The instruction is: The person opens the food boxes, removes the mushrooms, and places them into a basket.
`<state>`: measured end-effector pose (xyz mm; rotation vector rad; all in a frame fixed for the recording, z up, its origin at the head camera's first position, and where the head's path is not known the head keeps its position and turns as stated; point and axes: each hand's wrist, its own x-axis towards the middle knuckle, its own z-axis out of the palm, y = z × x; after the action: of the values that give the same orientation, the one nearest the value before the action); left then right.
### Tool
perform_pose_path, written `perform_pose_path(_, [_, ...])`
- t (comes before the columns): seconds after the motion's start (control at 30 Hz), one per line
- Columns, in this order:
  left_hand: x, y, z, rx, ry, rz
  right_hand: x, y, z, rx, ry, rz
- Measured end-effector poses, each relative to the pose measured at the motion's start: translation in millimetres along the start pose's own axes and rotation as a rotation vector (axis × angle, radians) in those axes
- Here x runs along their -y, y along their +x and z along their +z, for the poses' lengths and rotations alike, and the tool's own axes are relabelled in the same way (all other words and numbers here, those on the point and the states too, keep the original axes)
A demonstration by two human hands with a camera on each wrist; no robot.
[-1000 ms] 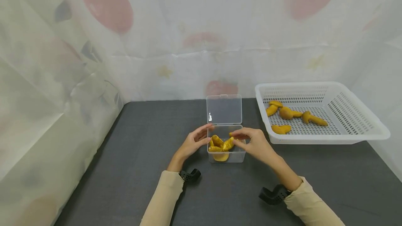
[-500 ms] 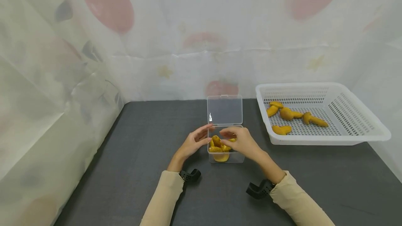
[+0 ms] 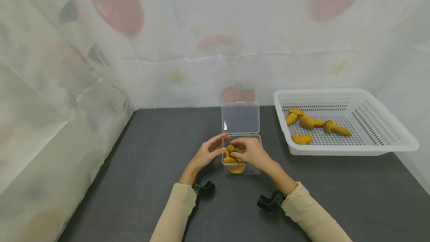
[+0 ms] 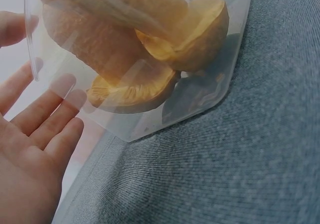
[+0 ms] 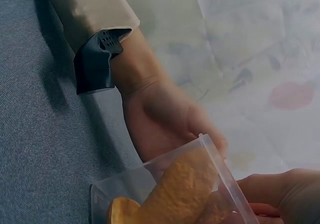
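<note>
A small clear plastic box point(image 3: 251, 170) stands on the dark grey table, its hinged lid point(image 3: 240, 118) upright behind it. Several yellow mushroom pieces point(image 3: 230, 159) lie inside; through the wall I see them close up point(image 4: 190, 39). My left hand point(image 3: 209, 151) rests with straight fingers point(image 4: 47, 126) against the box's left wall. My right hand point(image 3: 250, 153) reaches over the box from the right. Its curled fingers are down on a mushroom piece inside and hide most of the opening. In the right wrist view the box point(image 5: 145, 186) shows a mushroom point(image 5: 185, 189).
A white slotted basket point(image 3: 349, 149) at the right holds several more yellow mushrooms point(image 3: 306, 121). Patterned translucent sheeting walls the table on the left, back and right. Dark table surface point(image 3: 151, 148) stretches left of the box and towards me.
My right hand has moved left from the box's right edge to over its opening, carrying a mushroom piece down among the others. The left hand and the box have stayed put.
</note>
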<state>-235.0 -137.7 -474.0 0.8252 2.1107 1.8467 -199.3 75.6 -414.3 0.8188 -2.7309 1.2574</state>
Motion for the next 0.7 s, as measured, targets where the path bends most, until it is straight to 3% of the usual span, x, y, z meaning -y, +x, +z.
perform_pose_path(0.43, [-0.7,-0.6,-0.3,-0.013,-0.001,-0.008,-1.5,0.5,4.9,-0.015,-0.067,0.000])
perform_pose_path(0.7, [-0.9,0.8,0.1,-0.017,0.014,-0.018,-1.6,0.1,2.4,-0.126,-0.032,-0.001])
